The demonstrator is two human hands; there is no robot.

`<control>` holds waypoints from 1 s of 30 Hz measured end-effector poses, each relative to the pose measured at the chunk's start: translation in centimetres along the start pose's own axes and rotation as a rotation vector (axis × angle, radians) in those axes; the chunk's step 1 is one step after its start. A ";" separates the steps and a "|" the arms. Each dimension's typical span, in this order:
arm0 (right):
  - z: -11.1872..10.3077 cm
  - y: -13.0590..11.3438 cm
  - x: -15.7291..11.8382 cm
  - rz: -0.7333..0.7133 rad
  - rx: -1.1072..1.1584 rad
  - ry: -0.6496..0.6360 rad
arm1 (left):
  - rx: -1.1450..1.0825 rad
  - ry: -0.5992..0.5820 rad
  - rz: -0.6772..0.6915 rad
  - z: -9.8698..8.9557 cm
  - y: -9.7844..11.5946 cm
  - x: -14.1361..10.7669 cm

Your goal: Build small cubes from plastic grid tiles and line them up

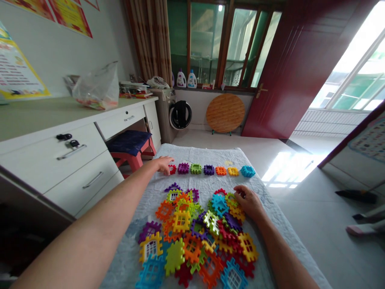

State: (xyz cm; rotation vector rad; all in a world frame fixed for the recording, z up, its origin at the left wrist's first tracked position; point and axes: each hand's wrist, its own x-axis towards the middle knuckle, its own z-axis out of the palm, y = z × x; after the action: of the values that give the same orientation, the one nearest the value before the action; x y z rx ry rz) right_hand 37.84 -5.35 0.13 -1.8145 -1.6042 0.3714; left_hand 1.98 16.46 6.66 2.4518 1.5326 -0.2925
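Observation:
My left hand reaches to the far left end of a row of block shapes, its fingers closed round the red block. To the right along the row stand a purple block, a green block, a dark purple block, an orange block, a yellow block and a blue block. My right hand rests at the pile's right edge, fingers bent and apart, near a lime piece. Nearer me lies the pile of flat notched pieces.
A pale cloth covers the table. On the left are a white desk with a plastic bag and a stool. Beyond are a washing machine, a round wooden board and a red door.

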 end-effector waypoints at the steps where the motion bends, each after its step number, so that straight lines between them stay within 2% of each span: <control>1: 0.0 0.0 0.0 -0.002 0.001 0.003 | -0.006 -0.009 0.004 0.2 -0.1 -0.2; 6: 0.0 -0.2 0.0 -0.011 -0.009 0.007 | -0.049 -0.029 0.048 1.1 0.0 -0.2; 11: 0.0 -0.1 0.0 -0.009 -0.012 0.012 | -0.075 -0.035 0.072 0.9 0.0 0.0; 30: -0.1 -0.3 -0.1 0.006 -0.014 0.016 | -0.053 -0.008 0.054 1.2 0.2 0.3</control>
State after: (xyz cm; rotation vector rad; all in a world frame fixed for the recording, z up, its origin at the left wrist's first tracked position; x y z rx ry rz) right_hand 37.64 -5.43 0.42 -1.8289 -1.5948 0.3480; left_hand 2.21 16.27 5.47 2.4431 1.4500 -0.2484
